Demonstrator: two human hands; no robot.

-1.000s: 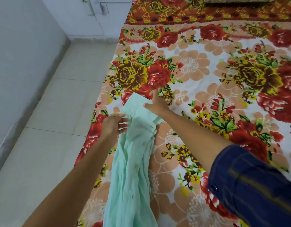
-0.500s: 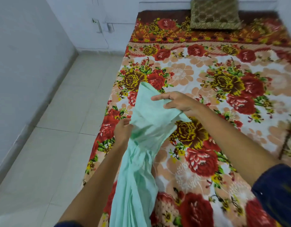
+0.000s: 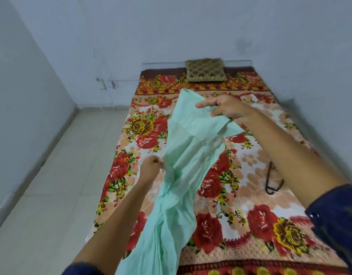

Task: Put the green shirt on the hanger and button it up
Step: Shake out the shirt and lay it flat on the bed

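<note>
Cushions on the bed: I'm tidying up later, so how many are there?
1. A single olive patterned cushion lies at the far end of the floral bedspread, against the wall. The lifted green shirt covers part of the bed, so another could be hidden.

thin matt crinkled cloth shirt (image 3: 183,165), plush printed bedspread (image 3: 248,155), woven textured cushion (image 3: 206,70), smooth glossy floor tiles (image 3: 52,185).
</note>
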